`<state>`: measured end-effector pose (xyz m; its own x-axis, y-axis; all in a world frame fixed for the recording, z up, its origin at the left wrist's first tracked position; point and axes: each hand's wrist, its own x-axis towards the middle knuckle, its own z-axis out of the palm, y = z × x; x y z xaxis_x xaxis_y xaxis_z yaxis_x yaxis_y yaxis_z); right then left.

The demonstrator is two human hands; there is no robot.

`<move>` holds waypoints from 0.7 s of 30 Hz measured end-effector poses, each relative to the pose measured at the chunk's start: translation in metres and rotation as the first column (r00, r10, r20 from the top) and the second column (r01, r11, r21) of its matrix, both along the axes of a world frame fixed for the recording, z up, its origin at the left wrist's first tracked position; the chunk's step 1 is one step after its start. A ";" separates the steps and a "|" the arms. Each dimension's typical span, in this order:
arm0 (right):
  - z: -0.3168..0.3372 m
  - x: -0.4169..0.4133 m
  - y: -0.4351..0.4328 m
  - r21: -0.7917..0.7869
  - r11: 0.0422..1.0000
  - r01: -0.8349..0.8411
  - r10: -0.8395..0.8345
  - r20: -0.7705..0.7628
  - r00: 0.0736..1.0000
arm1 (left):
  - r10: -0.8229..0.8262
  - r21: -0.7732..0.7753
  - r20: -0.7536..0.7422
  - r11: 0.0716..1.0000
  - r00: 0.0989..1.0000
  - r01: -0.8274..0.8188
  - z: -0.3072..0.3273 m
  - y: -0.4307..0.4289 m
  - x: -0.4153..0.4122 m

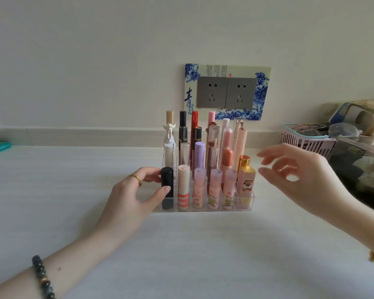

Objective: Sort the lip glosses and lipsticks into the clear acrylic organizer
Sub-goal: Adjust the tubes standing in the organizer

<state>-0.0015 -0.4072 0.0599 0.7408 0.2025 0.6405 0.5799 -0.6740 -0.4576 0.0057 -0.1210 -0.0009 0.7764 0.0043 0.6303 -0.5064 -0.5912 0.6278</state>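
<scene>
White surface (52,190) spreads under the clear acrylic organizer (205,207), which stands just before the wall socket plate, its compartments full of upright lipsticks and glosses. Your left hand (134,195) rests against the organizer's left front corner, thumb and fingers (148,172) curled around the black lipstick (167,186) standing in that corner slot. Your right hand (300,175) hovers just right of the organizer, fingers spread, holding nothing.

clear glossy acrylic organizer (245,200), matt black lipstick tube (167,186), brushed metal sockets (227,92), pink plastic basket (307,141)
</scene>
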 end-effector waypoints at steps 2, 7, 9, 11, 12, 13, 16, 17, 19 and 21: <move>-0.012 0.002 -0.005 0.061 0.998 0.019 -0.015 -0.067 0.998 | 0.001 0.003 0.000 1.000 1.000 -0.001 0.001 -0.001 -0.001; -0.036 0.011 -0.005 0.186 0.982 0.031 0.012 -0.228 0.974 | -0.003 0.024 0.000 1.000 1.000 0.003 0.002 0.000 -0.002; -0.042 0.014 -0.002 0.205 0.979 0.023 0.029 -0.244 0.969 | -0.008 0.023 0.000 1.000 1.000 0.008 0.002 0.000 -0.002; -0.046 0.016 0.001 0.219 0.976 0.009 0.048 -0.256 0.965 | -0.011 0.019 0.001 1.000 1.000 0.011 0.001 0.000 -0.002; -0.046 0.018 0.002 0.224 0.975 0.006 0.055 -0.264 0.963 | -0.014 0.016 -0.001 1.000 1.000 0.014 0.002 -0.001 -0.002; -0.047 0.019 0.002 0.228 0.974 0.004 0.060 -0.273 0.960 | -0.016 0.012 -0.003 1.000 1.000 0.016 0.002 -0.001 -0.002; -0.047 0.025 0.001 0.230 0.973 -0.008 0.085 -0.327 0.941 | -0.008 -0.001 -0.003 1.000 1.000 0.008 0.002 -0.001 -0.002; -0.048 0.027 0.001 0.229 0.973 -0.013 0.094 -0.348 0.933 | -0.002 -0.006 -0.004 1.000 1.000 0.002 0.002 0.000 -0.002; -0.049 0.030 0.001 0.234 0.972 -0.021 0.110 -0.375 0.920 | -0.006 -0.011 -0.015 1.000 1.000 0.006 0.002 -0.001 -0.002; -0.049 0.032 0.001 0.239 0.970 -0.031 0.124 -0.384 0.915 | -0.019 -0.007 -0.018 1.000 1.000 0.019 0.003 -0.002 -0.002</move>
<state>0.0309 -0.4065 0.0109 0.9293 0.1554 0.3351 0.3672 -0.4875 -0.7922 0.0035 -0.1228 0.0022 0.7873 -0.0067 0.6165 -0.5063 -0.5775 0.6404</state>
